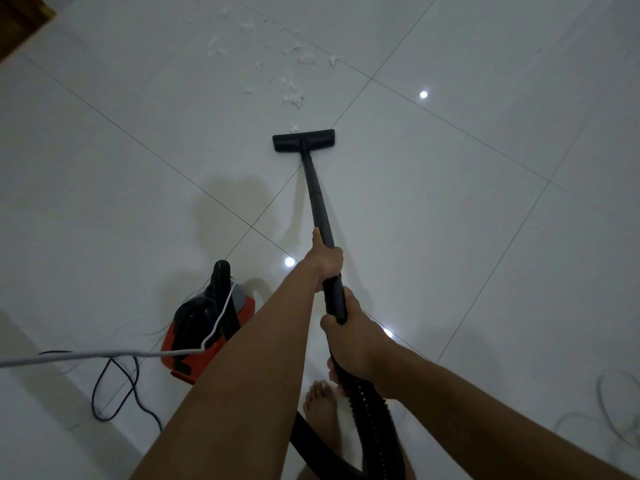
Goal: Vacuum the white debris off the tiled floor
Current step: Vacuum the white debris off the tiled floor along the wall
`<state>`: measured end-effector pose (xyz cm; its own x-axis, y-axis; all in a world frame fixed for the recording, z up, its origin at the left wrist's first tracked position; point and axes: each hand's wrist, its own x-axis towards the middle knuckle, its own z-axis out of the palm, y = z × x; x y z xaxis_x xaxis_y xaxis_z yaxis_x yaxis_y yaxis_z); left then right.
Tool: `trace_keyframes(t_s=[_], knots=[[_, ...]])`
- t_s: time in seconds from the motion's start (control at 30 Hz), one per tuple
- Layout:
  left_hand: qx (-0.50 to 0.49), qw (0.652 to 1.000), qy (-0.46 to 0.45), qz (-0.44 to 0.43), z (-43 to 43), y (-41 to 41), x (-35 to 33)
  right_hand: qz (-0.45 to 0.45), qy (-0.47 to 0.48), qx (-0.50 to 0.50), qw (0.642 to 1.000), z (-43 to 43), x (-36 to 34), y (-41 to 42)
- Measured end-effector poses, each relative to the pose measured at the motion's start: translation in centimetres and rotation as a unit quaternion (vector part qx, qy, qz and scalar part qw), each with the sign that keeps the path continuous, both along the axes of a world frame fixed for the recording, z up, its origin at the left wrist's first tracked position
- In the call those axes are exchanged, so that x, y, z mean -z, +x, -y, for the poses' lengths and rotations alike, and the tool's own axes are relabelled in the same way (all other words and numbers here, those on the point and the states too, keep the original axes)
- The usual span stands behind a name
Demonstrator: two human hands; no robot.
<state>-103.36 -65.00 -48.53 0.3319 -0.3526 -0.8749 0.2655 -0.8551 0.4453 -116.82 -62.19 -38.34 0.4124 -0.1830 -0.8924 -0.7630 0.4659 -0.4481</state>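
Right hand (349,337) and left hand (326,263), the left nearer the floor head (304,140), grip the black wand (319,202) with curled fingers, while nearly all the white debris (291,90) lies beyond that head, apparently uncollected.

I see the nozzle (304,141) flat on the floor (450,237) ahead, with debris (292,98) scattered beyond it and one bit just beside its far edge. The tube (317,199) runs back to the left hand (325,261). The right hand (349,337) sits behind it, gripping the hose (367,403) where it meets the tube. The vacuum cleaner (207,327) stands left of the arms, with a cable (114,386) lying on the floor to its left. A foot (320,407) rests beside the hose.
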Motion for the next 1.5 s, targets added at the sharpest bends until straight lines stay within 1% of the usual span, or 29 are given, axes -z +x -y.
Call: trace_keyframes(t_s=[0.5, 0.8, 0.87, 1.0, 1.03, 1.23, 1.4, 1.5], knots=[[-0.021, 1.0, -0.001, 0.002, 4.8, 2.5, 0.6, -0.004, 0.002, -0.026, 1.0, 5.3, 0.4, 2.2], [-0.037, 0.999, 0.003, 0.002, 9.7, 3.4, -0.2, -0.004, 0.004, -0.058, 0.998, 11.0, 0.0, 3.1], [-0.049, 0.999, 0.003, -0.002, 11.0, 3.6, -0.6, -0.003, -0.006, -0.078, 0.997, 12.7, -0.4, 3.3], [-0.071, 0.997, 0.007, -0.017, 13.6, 3.8, -1.6, 0.007, -0.068, -0.143, 0.987, 16.0, -0.9, 3.9], [-0.075, 0.997, 0.008, -0.019, 14.2, 4.0, -1.9, 0.005, -0.071, -0.15, 0.986, 16.7, -0.9, 4.1], [-0.111, 0.993, -0.004, -0.031, 17.3, 5.5, -2.6, -0.009, -0.021, -0.146, 0.989, 20.7, -2.0, 5.6], [-0.132, 0.991, -0.007, -0.025, 20.1, 6.9, -1.8, -0.015, -0.019, -0.148, 0.989, 24.1, -2.1, 7.2], [-0.142, 0.99, -0.009, -0.016, 21.5, 7.9, -0.8, -0.024, -0.037, -0.171, 0.984, 25.7, -1.0, 8.1]])
